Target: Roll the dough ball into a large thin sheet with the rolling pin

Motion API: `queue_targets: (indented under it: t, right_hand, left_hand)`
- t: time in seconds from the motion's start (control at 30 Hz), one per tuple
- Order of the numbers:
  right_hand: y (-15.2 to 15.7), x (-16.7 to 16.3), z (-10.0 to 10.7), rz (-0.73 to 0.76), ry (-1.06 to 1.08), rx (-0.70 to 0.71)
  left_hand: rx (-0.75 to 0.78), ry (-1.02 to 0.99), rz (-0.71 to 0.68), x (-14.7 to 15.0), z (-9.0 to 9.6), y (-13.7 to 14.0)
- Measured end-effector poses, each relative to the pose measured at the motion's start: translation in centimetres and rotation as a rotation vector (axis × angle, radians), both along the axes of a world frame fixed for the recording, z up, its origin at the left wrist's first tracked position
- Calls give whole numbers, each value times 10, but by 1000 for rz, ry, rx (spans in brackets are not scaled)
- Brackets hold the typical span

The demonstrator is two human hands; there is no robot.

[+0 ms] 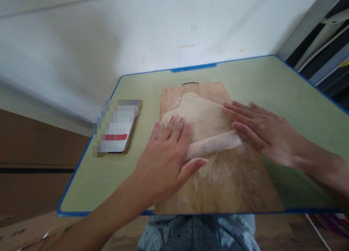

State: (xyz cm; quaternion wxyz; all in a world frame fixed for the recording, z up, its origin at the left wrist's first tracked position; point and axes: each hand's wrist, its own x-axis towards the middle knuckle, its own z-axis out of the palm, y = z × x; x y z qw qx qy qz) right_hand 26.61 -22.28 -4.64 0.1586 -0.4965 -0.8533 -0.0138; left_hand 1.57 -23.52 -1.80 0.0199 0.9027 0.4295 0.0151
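Note:
A thin, irregular sheet of pale dough (201, 114) lies spread on a wooden cutting board (226, 189), with a small flap showing on the near side of the rolling pin. Across the dough rests a whitish, flour-dusted rolling pin (214, 145), slightly tilted up to the right. My left hand (167, 152) lies flat over the pin's left end, fingers stretched forward onto the dough and thumb out to the side. At the other end, my right hand (261, 131) is open with straight fingers, its fingertips at the dough's right edge and its thumb by the pin's tip.
The board sits on a pale green table (294, 109) with a blue rim, its metal handle (190, 83) at the far end. A phone (117, 127), partly pixelated, lies to the left. Behind the table rises a white wall (163, 29). Patterned clothing (196, 232) shows below the near edge.

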Motion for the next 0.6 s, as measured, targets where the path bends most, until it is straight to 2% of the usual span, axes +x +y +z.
queue_targets:
  t: [0.27, 0.6]
  right_hand:
    - [-29, -1, 3, 4, -18, 25]
    - [-60, 3, -5, -1, 39, 21]
  left_hand:
    - [116, -39, -28, 2, -5, -27]
    - [239, -79, 55, 10, -16, -62]
